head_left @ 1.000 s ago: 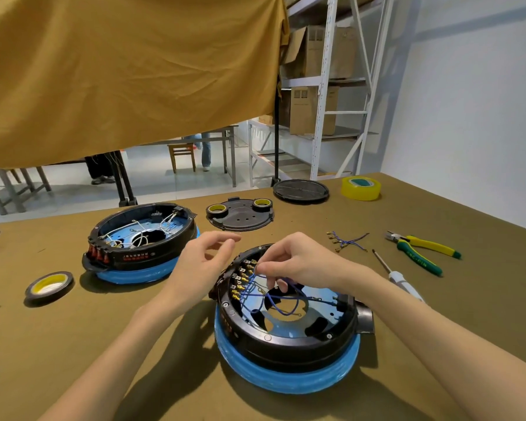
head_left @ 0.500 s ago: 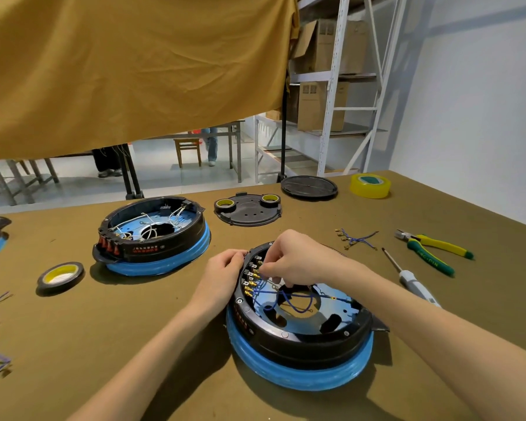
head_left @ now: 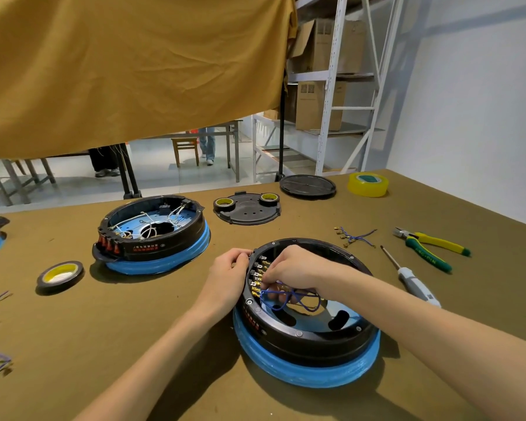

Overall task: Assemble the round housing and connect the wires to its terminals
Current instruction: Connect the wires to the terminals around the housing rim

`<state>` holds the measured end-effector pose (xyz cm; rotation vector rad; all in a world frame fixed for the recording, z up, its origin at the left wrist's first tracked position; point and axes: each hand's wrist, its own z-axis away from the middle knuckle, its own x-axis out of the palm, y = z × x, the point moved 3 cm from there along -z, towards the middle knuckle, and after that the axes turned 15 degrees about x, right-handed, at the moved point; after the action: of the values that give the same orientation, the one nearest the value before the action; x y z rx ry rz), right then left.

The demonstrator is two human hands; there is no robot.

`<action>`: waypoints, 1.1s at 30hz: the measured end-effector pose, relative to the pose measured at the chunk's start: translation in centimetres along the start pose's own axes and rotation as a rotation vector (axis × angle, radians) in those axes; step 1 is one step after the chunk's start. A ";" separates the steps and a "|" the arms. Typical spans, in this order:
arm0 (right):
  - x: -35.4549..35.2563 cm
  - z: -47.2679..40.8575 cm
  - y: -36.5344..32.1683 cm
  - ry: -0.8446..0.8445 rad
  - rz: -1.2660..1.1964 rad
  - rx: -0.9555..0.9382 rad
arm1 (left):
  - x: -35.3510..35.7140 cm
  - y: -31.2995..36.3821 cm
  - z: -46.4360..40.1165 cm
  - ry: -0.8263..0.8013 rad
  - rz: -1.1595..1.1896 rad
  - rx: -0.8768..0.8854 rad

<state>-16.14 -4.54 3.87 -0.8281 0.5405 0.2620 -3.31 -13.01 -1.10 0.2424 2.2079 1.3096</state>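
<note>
A round black plastic housing with a blue wrapped base sits on the near right part of the olive-brown table, open side up. The left hand rests against the housing's left outer rim, its fingers curled onto the edge to grip it. The right hand reaches inside the housing, fingers bent down and pinched on thin blue wires just beside a row of brass terminals along the inner left wall. A second black housing with white wires stands further left and far. Between them, near the left, lies a black roll of tape with a yellow core. Beyond the near housing lie a black perforated plate carrying two small tape rolls, a flat black round lid and a clear yellow tape roll. To the right lie loose blue wires with brass lugs, yellow-and-green pliers and a white-handled screwdriver.
</note>
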 end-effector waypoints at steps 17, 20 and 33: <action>0.0 -0.5 0.2 -0.125 -0.231 0.061 | 0.2 -1.0 0.6 -0.267 -0.008 -0.042; -0.1 -0.6 0.3 -0.134 -0.228 0.061 | 0.2 -0.9 0.6 -0.287 -0.016 -0.018; 0.3 -0.6 1.3 -0.189 -0.356 0.001 | 0.3 -1.1 0.6 -0.287 -0.067 0.030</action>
<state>-16.65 -4.17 2.56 -0.8723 0.2100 0.0114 -3.15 -12.95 -2.35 0.3431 1.9769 1.1293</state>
